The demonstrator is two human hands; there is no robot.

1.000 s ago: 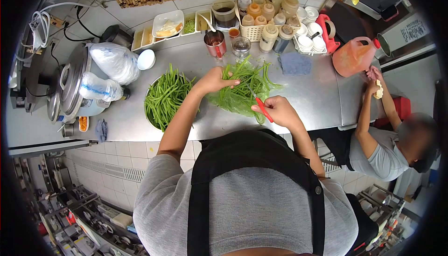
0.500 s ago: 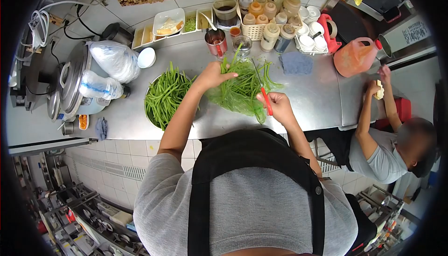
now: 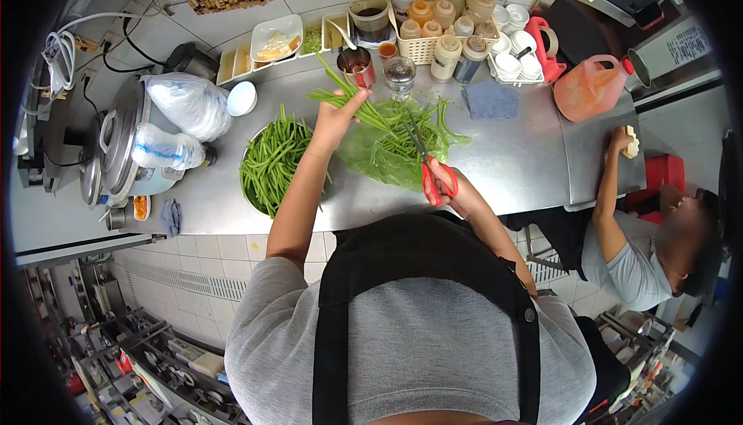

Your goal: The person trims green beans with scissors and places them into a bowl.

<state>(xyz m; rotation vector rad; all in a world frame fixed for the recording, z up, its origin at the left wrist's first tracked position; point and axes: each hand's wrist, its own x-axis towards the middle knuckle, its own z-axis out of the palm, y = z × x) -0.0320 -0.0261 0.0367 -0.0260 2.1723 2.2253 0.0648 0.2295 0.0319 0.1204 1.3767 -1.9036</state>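
My left hand [image 3: 340, 118] is closed round a bunch of long green beans [image 3: 373, 117], whose ends point right over a heap of cut trimmings. In my right hand [image 3: 455, 187] are red-handled scissors [image 3: 428, 169], with fingers through the loops and dark blades pointing up and left, near the bunch's right end. Beneath both lies a translucent green plastic bag [image 3: 361, 159] with beans and trimmings [image 3: 401, 143] on it. Left of my left forearm stands a round metal bowl [image 3: 249, 193] heaped with green beans [image 3: 280, 163].
Behind the work stand a red mug [image 3: 362, 78], a glass jar [image 3: 400, 77] and a basket of sauce bottles [image 3: 418, 50]. A blue cloth [image 3: 491, 102] and an orange jug [image 3: 590, 90] are to the right. At far right a co-worker [image 3: 631, 258] holds food.
My left hand has lifted a bunch of beans and drawn it left, off the pile. The scissors have turned, showing their loops and blades apart. The co-worker's one hand has moved toward the head.
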